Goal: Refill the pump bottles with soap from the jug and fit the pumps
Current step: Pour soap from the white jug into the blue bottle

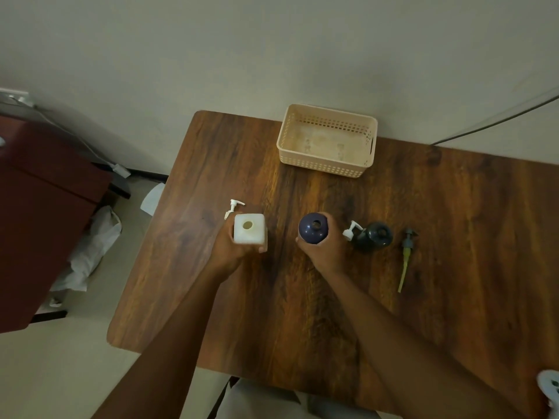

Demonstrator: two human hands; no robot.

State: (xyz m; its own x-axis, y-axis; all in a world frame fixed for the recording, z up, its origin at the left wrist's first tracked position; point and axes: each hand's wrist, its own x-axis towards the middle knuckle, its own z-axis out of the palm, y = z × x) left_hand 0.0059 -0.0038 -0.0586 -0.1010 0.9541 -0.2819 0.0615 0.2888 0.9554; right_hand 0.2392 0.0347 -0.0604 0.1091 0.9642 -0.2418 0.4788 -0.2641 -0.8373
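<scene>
My left hand (230,246) grips a white square bottle (249,228) with an open neck, standing on the wooden table (302,313). My right hand (326,251) grips a round purple bottle (313,228), also open on top. A third, dark bottle (375,235) stands open just to the right. One white pump (233,207) lies behind the white bottle. Another white pump (351,230) lies between the purple and dark bottles. A grey pump with a yellowish tube (406,258) lies further right. A pale object at the bottom right corner (550,388) is cut off by the frame.
A beige perforated basket (328,140) stands at the table's back edge against the wall. A dark red cabinet (45,207) and crumpled white bags (93,246) are on the floor to the left. A cable (496,122) runs down the wall at right.
</scene>
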